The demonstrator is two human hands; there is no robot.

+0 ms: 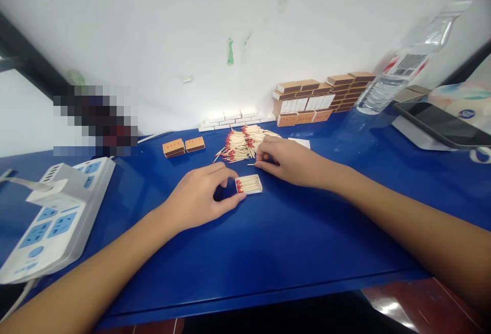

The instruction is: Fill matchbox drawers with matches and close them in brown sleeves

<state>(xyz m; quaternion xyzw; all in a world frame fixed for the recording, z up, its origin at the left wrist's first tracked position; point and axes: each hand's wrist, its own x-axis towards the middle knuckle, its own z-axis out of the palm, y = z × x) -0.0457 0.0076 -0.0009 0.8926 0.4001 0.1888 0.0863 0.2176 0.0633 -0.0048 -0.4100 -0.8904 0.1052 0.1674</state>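
Tray (252,192) near side of match pile (245,145), gripped at left end by your left hand (205,191), right hand (284,157) apparently pinching a match (251,164); a left-hand jerk could spill its sticks (250,184).

The glossy tabletop (276,252) is deep blue. Thin wooden matchsticks (241,145) are pale cream with red heads (240,186), the small rectangular tray (253,192) white, the oblong cardboard matchboxes (196,143) orange-tan with red lettering (174,145), the boxy power strip (82,226) white with blue sockets (62,224).

An indoor workspace, exact kind unclear; blue table (307,242) against white wall (153,32); power strip (69,234); stacked matchboxes (305,118).
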